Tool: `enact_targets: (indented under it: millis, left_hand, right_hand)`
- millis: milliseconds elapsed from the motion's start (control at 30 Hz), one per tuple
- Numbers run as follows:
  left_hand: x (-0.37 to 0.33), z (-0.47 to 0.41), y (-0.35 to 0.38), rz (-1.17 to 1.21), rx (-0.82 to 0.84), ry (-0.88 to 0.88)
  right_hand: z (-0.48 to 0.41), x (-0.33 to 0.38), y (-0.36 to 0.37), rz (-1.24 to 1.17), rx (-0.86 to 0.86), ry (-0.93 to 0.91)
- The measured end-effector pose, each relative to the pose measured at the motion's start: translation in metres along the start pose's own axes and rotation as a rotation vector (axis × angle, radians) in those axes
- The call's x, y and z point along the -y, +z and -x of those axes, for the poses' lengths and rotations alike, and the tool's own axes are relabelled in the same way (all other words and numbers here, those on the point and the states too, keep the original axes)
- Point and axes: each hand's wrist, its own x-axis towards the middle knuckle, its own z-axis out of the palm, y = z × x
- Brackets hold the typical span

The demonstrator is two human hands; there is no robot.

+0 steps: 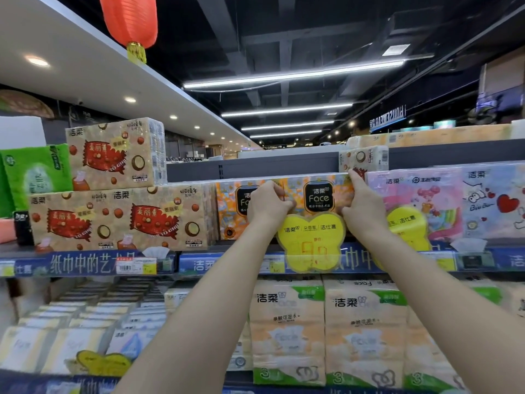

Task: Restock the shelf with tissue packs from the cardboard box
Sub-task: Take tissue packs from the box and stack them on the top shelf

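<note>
The shelf (199,258) carries a full row. The orange Face tissue pack (318,194) sits between 2 neighbours; left hand (267,204) and right hand (362,207) each grip an upper corner. Push level and square so the yellow price tag (311,243) stays clear.

Your left hand (267,204) and right hand (365,207) grip the orange tissue pack (318,194) on the shelf (199,264); pink pack (417,206) just right of your grip.
</note>
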Motion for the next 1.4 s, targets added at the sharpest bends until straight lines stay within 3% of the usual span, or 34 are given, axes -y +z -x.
enact_targets:
  millis: [267, 533, 933, 1133, 1400]
  left_hand:
    - [-0.003, 0.005, -0.003, -0.017, -0.003, -0.034]
    - [-0.007, 0.015, -0.023, 0.035, 0.034, 0.102]
    - [-0.042, 0.081, -0.037, -0.305, 0.101, 0.505]
    - [-0.082, 0.146, -0.037, -0.322, 0.133, 0.533]
    - [-0.164, 0.295, 0.019, -0.389, 0.372, 0.618]
  right_hand:
    - [-0.001, 0.003, -0.001, 0.017, 0.050, 0.000]
    - [0.010, 0.020, -0.024, -0.181, 0.071, 0.057]
    - [0.060, 0.054, -0.079, 0.176, 0.161, -0.138]
    - [0.113, 0.025, -0.143, 0.385, 0.229, -0.042]
    - [0.234, -0.051, -0.267, 0.539, 0.398, 0.170]
